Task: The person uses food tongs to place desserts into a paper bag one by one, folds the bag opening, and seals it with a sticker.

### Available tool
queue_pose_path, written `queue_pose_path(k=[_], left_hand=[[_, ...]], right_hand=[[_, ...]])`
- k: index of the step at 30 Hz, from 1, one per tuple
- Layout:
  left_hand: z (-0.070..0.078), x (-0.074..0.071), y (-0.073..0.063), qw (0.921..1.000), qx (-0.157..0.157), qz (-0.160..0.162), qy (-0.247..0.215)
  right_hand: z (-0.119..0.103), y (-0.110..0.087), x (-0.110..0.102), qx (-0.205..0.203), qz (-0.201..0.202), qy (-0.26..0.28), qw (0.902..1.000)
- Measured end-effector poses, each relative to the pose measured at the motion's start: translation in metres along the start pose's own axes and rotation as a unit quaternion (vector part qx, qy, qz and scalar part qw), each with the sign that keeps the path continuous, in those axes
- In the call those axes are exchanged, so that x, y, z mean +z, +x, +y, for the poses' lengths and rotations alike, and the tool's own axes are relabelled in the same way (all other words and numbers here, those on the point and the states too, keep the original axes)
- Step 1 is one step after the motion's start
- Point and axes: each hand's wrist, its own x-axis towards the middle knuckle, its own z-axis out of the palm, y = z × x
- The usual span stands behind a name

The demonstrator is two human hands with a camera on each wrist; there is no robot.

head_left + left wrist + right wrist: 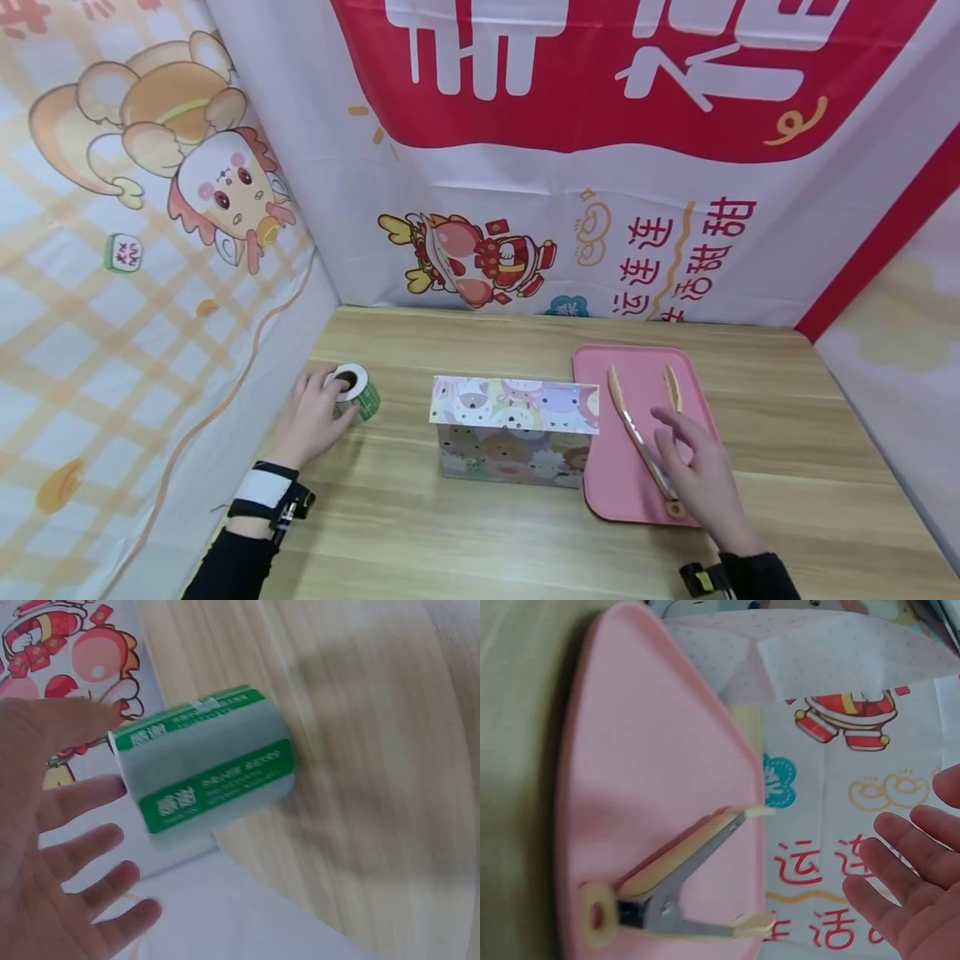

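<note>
A roll of green-and-white labels (362, 402) stands on end at the table's left side. My left hand (313, 417) is at its top, thumb and index fingertips right at the rim; the other fingers (97, 889) extend loosely beside it in the left wrist view. Over the pink tray (600, 358), my right hand (701, 479) hovers with fingers spread and nothing in them. Below it lie metal tongs (643, 450) with beige tips and a ring end, their arms spread apart. Part of one arm is hidden by the right hand in the head view.
A box (513, 457) printed with pastel cartoon animals stands mid-table, close against the tray's left edge. Printed cloths (345, 208) hang behind and along the left side of the wooden table (420, 533).
</note>
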Motion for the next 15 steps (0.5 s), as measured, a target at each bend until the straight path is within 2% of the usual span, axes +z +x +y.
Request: queue_pose_path(k=[3, 5, 11, 15], left_hand=[[-0.005, 0.003, -0.003, 0.9993, -0.003, -0.035, 0.007], [-0.009, 0.007, -0.005, 0.9990, 0.004, -0.042, 0.013], [-0.017, 0.017, -0.006, 0.9973, 0.065, 0.009, 0.031], [-0.019, 0.021, -0.005, 0.9959, 0.076, 0.027, 0.041]], right_hand=[[0.008, -0.006, 0.001, 0.001, 0.003, -0.011, 0.9999], [0.012, -0.010, 0.002, 0.008, 0.005, -0.012, 0.9999], [0.021, -0.016, 0.003, 0.027, 0.013, -0.012, 0.9995], [0.027, -0.017, 0.001, 0.029, 0.016, -0.018, 0.9993]])
